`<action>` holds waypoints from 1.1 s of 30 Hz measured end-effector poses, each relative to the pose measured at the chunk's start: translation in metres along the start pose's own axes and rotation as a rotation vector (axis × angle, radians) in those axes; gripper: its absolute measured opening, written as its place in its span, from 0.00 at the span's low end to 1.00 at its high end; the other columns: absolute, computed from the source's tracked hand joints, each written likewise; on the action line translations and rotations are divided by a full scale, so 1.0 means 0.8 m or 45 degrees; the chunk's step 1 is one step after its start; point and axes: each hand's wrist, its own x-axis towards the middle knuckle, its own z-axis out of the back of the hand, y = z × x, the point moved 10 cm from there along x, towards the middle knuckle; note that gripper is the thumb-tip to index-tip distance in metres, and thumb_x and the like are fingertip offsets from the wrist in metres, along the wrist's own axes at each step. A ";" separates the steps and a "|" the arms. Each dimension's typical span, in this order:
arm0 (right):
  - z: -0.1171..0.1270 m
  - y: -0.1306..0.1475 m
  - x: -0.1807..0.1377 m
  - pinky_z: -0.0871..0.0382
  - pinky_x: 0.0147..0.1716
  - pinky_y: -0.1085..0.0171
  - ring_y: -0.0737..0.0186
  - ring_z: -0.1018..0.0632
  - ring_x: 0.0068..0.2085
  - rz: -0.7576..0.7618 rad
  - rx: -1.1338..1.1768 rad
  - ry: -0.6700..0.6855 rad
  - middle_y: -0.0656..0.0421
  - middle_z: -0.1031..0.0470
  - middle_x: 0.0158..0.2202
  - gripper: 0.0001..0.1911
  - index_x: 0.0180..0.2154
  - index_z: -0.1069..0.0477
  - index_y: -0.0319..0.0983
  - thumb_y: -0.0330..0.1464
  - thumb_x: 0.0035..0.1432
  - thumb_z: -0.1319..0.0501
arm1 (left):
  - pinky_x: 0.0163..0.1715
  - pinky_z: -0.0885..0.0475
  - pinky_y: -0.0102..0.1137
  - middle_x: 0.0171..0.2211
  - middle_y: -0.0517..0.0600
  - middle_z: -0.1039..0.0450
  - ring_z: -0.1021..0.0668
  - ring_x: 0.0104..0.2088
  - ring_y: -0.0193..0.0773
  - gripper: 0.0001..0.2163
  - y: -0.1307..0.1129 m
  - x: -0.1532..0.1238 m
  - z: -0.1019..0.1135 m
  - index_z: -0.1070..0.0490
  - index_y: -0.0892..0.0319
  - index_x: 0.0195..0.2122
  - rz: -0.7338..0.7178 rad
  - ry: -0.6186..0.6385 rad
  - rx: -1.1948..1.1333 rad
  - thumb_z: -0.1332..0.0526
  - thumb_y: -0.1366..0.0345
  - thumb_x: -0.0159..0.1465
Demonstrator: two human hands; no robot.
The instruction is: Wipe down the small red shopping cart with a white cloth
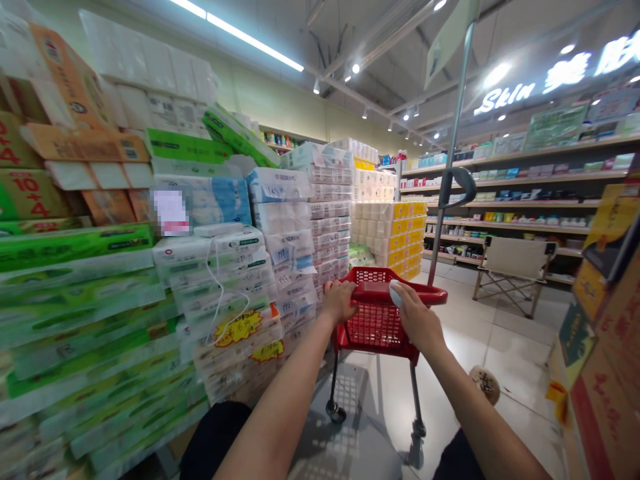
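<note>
A red plastic shopping cart (375,327) on black wheeled legs stands right in front of me in the head view. My left hand (341,301) is closed around the left part of its red handle (431,295). A small white object (395,293) sits under the fingers of my right hand (419,319), pressed against the middle of the handle. It looks soft, like a wad of tissue or cloth, but its kind is unclear. A tall metal pole with a grey loop (456,188) rises at the cart's right side.
Stacked packs of tissue paper (230,267) line the left side, some with yellow price tags (238,328). Yellow-and-white packs (405,237) stand ahead. A folding chair (515,270) is at the right, before shelves of goods (525,177). Boxes (607,333) edge the near right.
</note>
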 end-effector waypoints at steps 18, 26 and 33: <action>0.002 -0.005 -0.001 0.25 0.36 0.56 0.58 0.20 0.40 0.002 -0.024 0.030 0.61 0.44 0.68 0.31 0.67 0.50 0.56 0.31 0.64 0.55 | 0.52 0.40 0.45 0.47 0.53 0.28 0.30 0.49 0.51 0.18 0.001 -0.001 0.000 0.32 0.55 0.48 -0.019 0.009 0.010 0.38 0.58 0.57; -0.027 0.094 0.013 0.25 0.36 0.56 0.59 0.19 0.38 0.205 -0.058 0.192 0.60 0.48 0.69 0.31 0.67 0.51 0.57 0.32 0.64 0.53 | 0.53 0.40 0.45 0.49 0.53 0.29 0.30 0.49 0.51 0.20 0.003 -0.004 0.002 0.33 0.55 0.51 -0.042 0.034 -0.004 0.38 0.58 0.57; 0.000 -0.005 0.007 0.26 0.36 0.56 0.58 0.20 0.42 0.042 0.030 0.053 0.63 0.44 0.68 0.30 0.66 0.50 0.59 0.33 0.66 0.55 | 0.54 0.40 0.45 0.47 0.53 0.28 0.30 0.50 0.50 0.21 0.005 -0.002 0.001 0.32 0.54 0.52 -0.026 0.030 -0.012 0.38 0.59 0.57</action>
